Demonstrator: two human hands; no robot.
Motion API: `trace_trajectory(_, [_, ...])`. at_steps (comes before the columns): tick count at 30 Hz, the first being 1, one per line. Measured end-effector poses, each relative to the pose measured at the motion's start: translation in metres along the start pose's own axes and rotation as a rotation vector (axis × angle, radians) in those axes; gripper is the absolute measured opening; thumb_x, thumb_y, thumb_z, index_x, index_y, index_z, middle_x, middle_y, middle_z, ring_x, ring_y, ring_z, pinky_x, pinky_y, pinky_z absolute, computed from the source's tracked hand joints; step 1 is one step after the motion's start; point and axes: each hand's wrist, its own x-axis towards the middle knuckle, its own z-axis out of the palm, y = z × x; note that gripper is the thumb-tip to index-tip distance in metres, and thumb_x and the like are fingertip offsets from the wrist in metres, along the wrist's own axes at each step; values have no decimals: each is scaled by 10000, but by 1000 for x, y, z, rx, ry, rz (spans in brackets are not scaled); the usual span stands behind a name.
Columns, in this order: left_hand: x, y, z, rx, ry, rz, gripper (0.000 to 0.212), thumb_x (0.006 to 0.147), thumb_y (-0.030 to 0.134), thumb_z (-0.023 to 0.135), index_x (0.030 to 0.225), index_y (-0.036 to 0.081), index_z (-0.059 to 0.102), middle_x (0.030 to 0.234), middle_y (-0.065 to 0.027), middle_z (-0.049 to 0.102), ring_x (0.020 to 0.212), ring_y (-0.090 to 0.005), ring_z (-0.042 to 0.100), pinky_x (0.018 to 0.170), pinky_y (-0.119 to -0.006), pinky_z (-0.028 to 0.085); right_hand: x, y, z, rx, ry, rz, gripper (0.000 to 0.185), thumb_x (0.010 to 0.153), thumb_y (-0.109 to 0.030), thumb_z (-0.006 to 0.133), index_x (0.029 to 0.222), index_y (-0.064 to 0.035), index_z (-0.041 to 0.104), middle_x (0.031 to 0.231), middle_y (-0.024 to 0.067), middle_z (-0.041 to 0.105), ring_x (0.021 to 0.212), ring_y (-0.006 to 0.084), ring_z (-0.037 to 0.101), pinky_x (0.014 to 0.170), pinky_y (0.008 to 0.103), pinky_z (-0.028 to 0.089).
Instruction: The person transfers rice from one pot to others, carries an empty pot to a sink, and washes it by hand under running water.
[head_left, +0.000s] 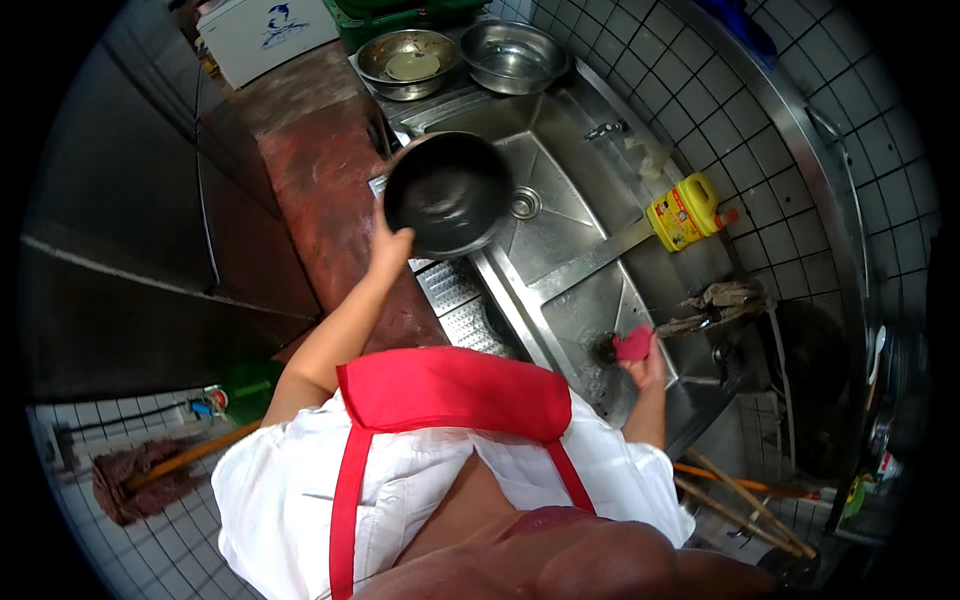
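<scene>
A dark round metal pan or basin (448, 196) is in my left hand (391, 247), which grips its lower left rim. It is tilted over the near edge of the left sink basin (555, 176) and covers part of it. My right hand (649, 366) holds a pink cloth or sponge (634, 343) above the right sink basin (559, 319). Water runs or splashes near the right basin's drain, close to the pink thing. A faucet wrapped in a greyish rag (724, 298) reaches over that basin.
A yellow detergent jug (682, 214) stands behind the divider between the basins. Two metal bowls (407, 60) (514, 58) sit at the sink's far left end, one with a greenish disc inside. A second faucet (604, 131) is on the tiled wall side. A mop (142, 480) leans behind me.
</scene>
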Motion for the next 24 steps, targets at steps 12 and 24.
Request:
trace_trajectory(12, [19,-58,-154,-463,384,-279,511,688,-92,377,1182,30,333,1093,-139,454,898,-238,513,620,-302,475,79,-112,105,-285,176,-381,325,835,-275,481,1052,-35,501,1011,74,544,887,189,537,777,329,422])
trace_trajectory(24, [92,-79,-182,-504,444,-268,480,728,-51,375,1185,89,336,1081,-131,449,806,-267,538,505,-341,503,178,-211,200,-1436,544,-829,430,831,-399,426,1069,-50,508,1018,186,535,950,327,496,806,346,381])
